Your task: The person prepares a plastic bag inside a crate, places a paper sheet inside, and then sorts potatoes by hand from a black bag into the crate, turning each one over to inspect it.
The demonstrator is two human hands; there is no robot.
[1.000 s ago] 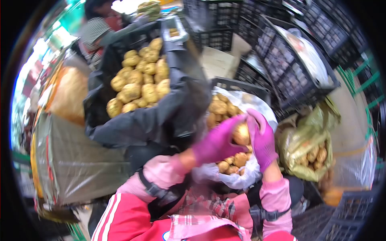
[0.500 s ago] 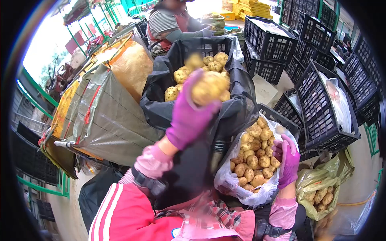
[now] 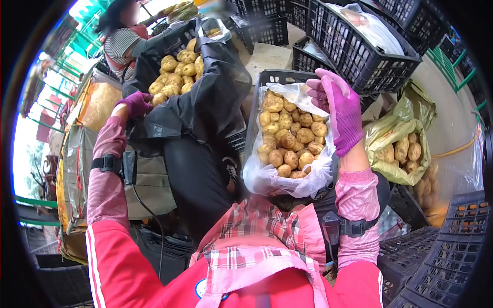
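Observation:
My left hand point(image 3: 136, 104), in a purple glove, is closed on the rim of the black liner point(image 3: 179, 115) at the lower left of a lined container. Large pale potatoes point(image 3: 174, 77) fill that container, and part of the liner is folded over its right side. My right hand point(image 3: 341, 110), also gloved in purple, is open, fingers raised, with nothing in it. It hovers by the right edge of a white plastic bag point(image 3: 267, 179) set in a black crate point(image 3: 280, 77). Smaller brown potatoes point(image 3: 295, 138) lie in the bag.
Another person point(image 3: 120, 43) sits behind the lined container. Black crates point(image 3: 364, 51) are stacked at the back right. A yellow-green bag of potatoes point(image 3: 395, 133) stands at the right, with more crates point(image 3: 452, 251) at the lower right. Tarp-like sacks point(image 3: 82, 164) are on the left.
The view has shifted downward and right. My left hand has let go of the potatoes and moved to the container's left rim. My right hand's fingers have risen and spread.

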